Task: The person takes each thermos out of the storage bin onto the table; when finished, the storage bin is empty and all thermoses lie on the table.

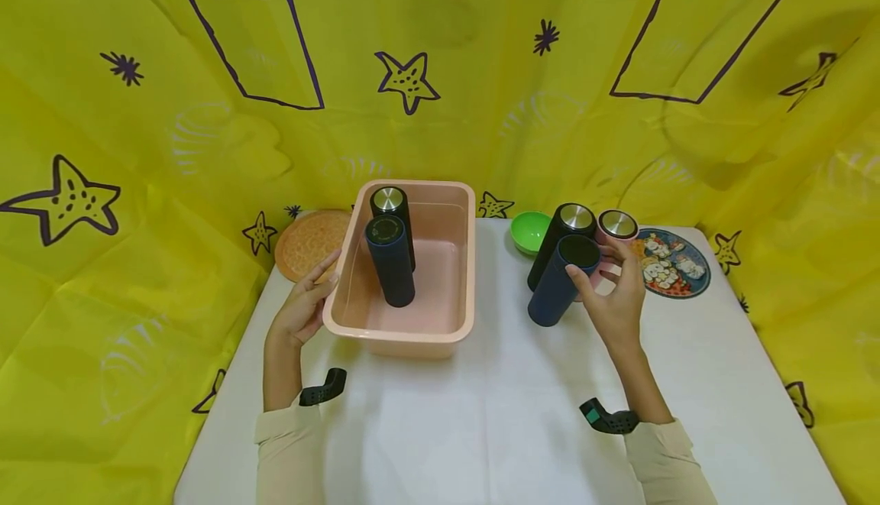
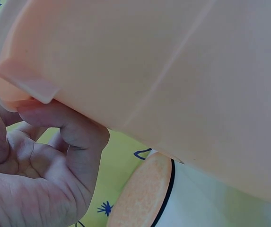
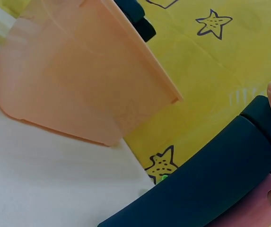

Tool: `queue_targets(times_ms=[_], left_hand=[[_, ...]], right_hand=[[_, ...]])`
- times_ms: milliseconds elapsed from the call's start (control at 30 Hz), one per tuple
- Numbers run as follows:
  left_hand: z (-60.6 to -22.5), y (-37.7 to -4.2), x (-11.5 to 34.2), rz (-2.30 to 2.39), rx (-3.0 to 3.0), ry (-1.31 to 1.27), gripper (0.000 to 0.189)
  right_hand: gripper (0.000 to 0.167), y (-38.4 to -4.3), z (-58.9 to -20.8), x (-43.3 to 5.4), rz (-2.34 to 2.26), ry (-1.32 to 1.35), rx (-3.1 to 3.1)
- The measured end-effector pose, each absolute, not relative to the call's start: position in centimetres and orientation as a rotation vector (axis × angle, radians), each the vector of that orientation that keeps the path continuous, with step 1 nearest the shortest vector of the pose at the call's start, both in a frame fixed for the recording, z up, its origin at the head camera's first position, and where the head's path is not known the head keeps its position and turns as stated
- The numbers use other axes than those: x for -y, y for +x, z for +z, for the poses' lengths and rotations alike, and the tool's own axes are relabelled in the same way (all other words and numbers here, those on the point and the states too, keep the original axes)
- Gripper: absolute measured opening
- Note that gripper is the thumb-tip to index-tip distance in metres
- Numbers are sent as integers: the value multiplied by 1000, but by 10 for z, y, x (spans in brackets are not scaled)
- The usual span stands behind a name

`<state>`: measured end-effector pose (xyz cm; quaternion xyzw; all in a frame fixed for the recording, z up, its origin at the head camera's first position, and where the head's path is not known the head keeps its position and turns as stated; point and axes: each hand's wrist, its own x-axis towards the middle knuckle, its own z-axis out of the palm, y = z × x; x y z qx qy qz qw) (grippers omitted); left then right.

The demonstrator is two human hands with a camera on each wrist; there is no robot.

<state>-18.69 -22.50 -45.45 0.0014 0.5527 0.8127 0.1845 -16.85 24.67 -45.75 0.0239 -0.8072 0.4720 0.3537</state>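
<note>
A pink plastic tub (image 1: 433, 276) has two dark bottles standing inside, a black one with a silver-topped lid (image 1: 389, 199) and a dark blue one (image 1: 393, 272). My left hand (image 1: 307, 310) holds the tub's left rim, its fingers bent under the lip (image 2: 45, 94) in the left wrist view. To the right, my right hand (image 1: 619, 302) grips the top of a dark blue bottle (image 1: 555, 287) between thumb and fingers; it leans slightly. Right behind it are a black bottle (image 1: 550, 249) and a pink bottle (image 1: 619, 224), which the blue bottle and hand partly hide.
Behind the bottles sits a green bowl (image 1: 529, 231). A patterned round plate (image 1: 677, 264) lies at the far right. At the back left, a round orange-brown board (image 1: 309, 241) is partly behind the tub. Yellow printed curtain (image 1: 474, 108) surrounds the white table (image 1: 474, 428).
</note>
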Motion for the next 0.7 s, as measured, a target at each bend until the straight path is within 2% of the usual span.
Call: queue_targets(times_ms=[400,700], left_hand=[[-458,-183,226,2276,-1582,-2,57],[-459,-186,226,2296,-1569,58,56]], right_hand=[[69,-164,-437,-241,1163,138,2046],[68,-175,-412,-243,1082,261,1999]])
